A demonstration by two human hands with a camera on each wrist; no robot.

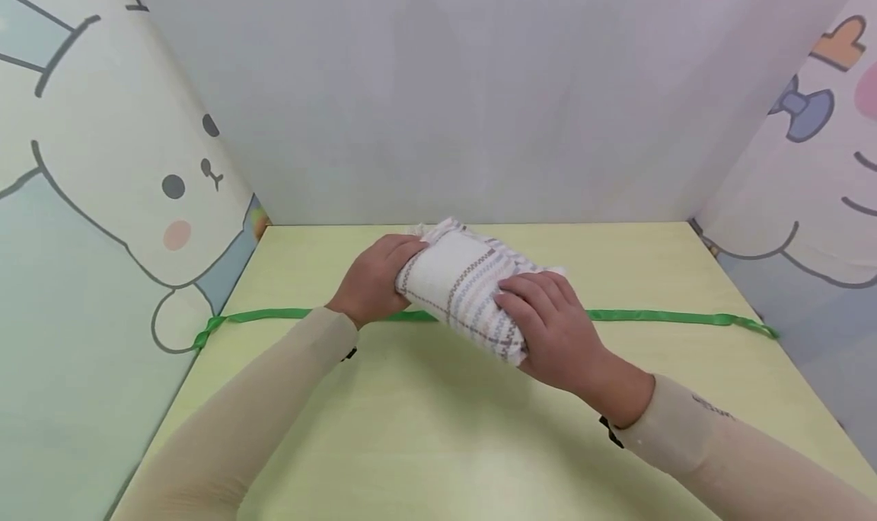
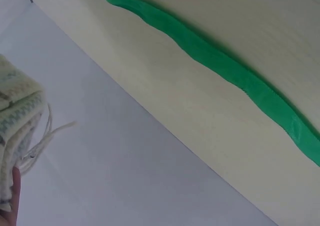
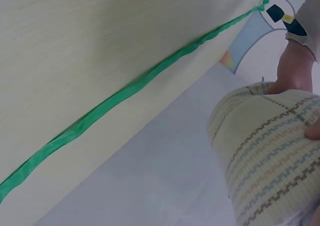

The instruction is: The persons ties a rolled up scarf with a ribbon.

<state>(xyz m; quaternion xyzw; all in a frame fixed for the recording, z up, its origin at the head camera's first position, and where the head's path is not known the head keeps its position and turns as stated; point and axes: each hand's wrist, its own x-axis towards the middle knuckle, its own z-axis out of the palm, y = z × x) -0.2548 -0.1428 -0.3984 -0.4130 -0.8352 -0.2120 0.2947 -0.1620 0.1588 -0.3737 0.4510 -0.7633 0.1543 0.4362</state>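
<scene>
We see one white cloth (image 1: 438,271), brown, blue and pinkish woven stripes, folded into a thick pad, loose threads at one edge. Held above the table (image 1: 411,445), slanting upper left to lower right in head view. Layer count we can't tell.

I note a pale yellow counter (image 1: 411,460), its far edge meeting a plain greyish-white back wall (image 1: 493,110). Across the counter I observe a green ribbon (image 1: 658,317), lying from the left edge to the right, parallel to the back wall; both wrist views show it wavy. On my left I record a side wall (image 1: 68,369) printed with a white cartoon animal (image 1: 116,148), dark-eyed and pink-cheeked. The right side wall (image 1: 822,346) carries another white cartoon figure (image 1: 774,209), with a blue bow (image 1: 807,111) and an orange shape (image 1: 841,45).
</scene>
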